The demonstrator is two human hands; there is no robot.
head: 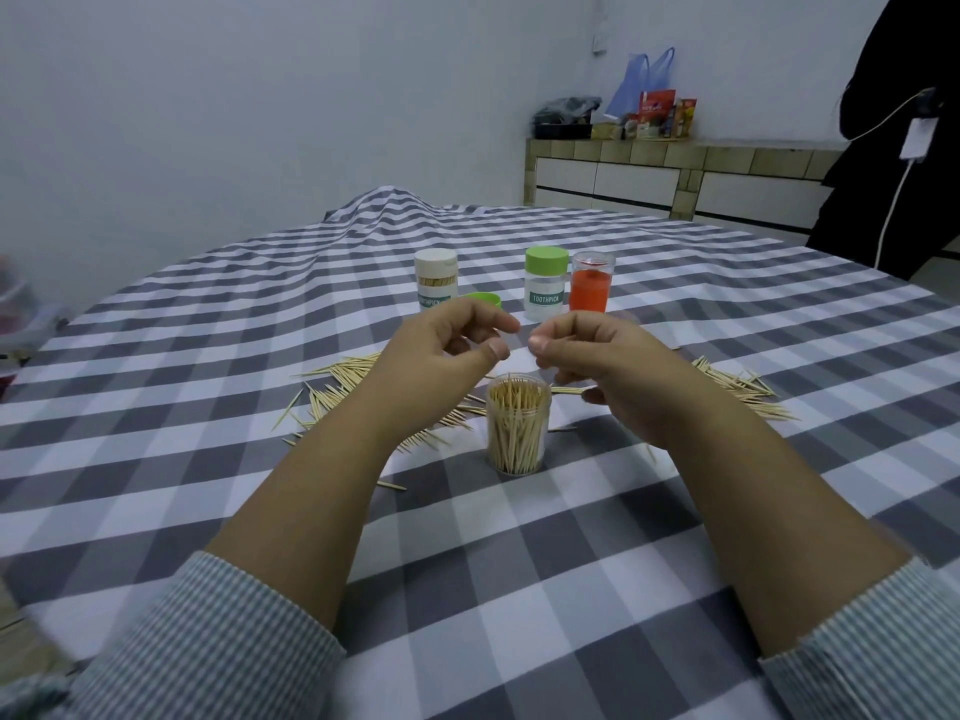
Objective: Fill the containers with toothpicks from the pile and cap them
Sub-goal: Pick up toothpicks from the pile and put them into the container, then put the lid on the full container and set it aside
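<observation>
A clear open container [518, 433], packed with upright toothpicks, stands on the checked cloth in front of me. My left hand [447, 350] and my right hand [597, 361] hover just above its mouth, fingertips almost meeting, fingers curled. Nothing shows plainly between the fingers, so I cannot tell whether they pinch anything. The toothpick pile [337, 392] is spread on the cloth behind and beside both hands, reaching right as loose toothpicks [737, 387]. A loose green lid [483, 299] peeks out behind my left hand.
Behind the hands stand a white-capped toothpick bottle [436, 278], a green-capped bottle [545, 288] and a red container under a clear cover [591, 283]. A person in black [898, 132] stands at the far right by a tiled counter [675, 163]. The cloth bunches up at the back [384, 205].
</observation>
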